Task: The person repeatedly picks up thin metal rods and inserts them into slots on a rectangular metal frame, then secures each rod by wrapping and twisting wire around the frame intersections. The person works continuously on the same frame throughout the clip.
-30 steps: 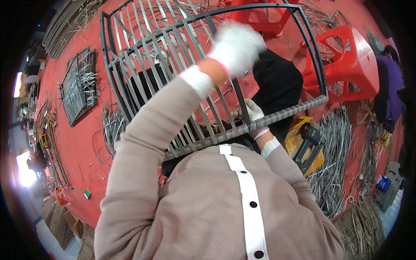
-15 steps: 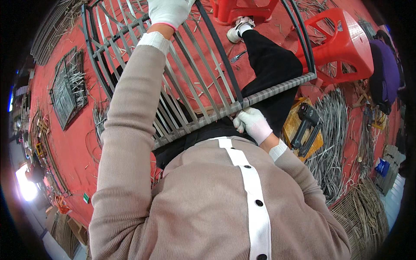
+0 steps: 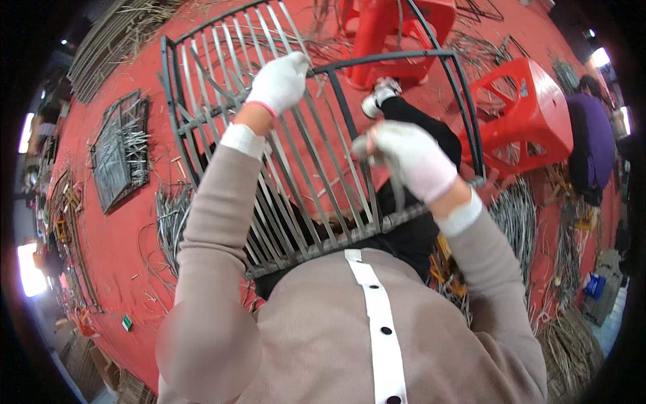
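A dark metal frame [image 3: 342, 101] with many grey flat strips [image 3: 296, 145] strung across it leans over my lap. Its near rail [image 3: 316, 250] is wrapped in grey strip and rests close to my waist. My left hand [image 3: 277, 86], in a white glove, is closed at the frame's middle crossbar. Above the near rail, to the right of the strung part, my gloved right hand [image 3: 412, 160] is raised with bent fingers pressed together, slightly smeared by motion. A loose grey strip [image 3: 398, 195] runs from beneath it toward the rail; its end is hidden.
Red plastic stools [image 3: 531, 118] stand at the far right and top. Bundles of grey strips [image 3: 515, 219] lie on the red floor [image 3: 134, 262]. At left lies another partly strung frame [image 3: 121, 155]. A person in purple [image 3: 592, 145] is at the far right.
My right hand has risen from the near rail to above the frame. The frame's near rail has dropped closer to me, and my left hand sits lower in view at the crossbar.
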### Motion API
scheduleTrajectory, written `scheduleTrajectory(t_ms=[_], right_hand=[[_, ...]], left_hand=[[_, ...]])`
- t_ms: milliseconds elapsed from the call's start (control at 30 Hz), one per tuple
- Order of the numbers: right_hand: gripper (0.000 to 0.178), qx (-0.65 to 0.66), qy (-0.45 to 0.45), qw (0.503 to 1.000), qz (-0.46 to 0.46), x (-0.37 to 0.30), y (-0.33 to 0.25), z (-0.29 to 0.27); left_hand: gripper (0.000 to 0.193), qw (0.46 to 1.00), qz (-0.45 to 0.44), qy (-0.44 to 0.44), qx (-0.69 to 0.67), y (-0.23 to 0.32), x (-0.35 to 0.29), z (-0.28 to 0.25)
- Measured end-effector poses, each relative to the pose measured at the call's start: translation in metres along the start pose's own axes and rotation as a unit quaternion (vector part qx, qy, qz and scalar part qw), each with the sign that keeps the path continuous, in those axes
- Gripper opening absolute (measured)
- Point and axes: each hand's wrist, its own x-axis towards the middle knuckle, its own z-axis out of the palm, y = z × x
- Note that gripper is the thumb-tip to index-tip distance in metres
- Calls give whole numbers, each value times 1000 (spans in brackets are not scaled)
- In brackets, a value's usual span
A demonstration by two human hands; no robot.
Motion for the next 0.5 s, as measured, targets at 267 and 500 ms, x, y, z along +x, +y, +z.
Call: scheduleTrajectory(t_ms=[267,500], right_hand=[[26,-126,16,991,-49,172,-82,27],[28,-128,-33,988,-78,217,-59,16]], left_hand=[[23,993,-8,-67,-101,-14,6,-32],[21,995,15,-35,-89,-20,2,-29]])
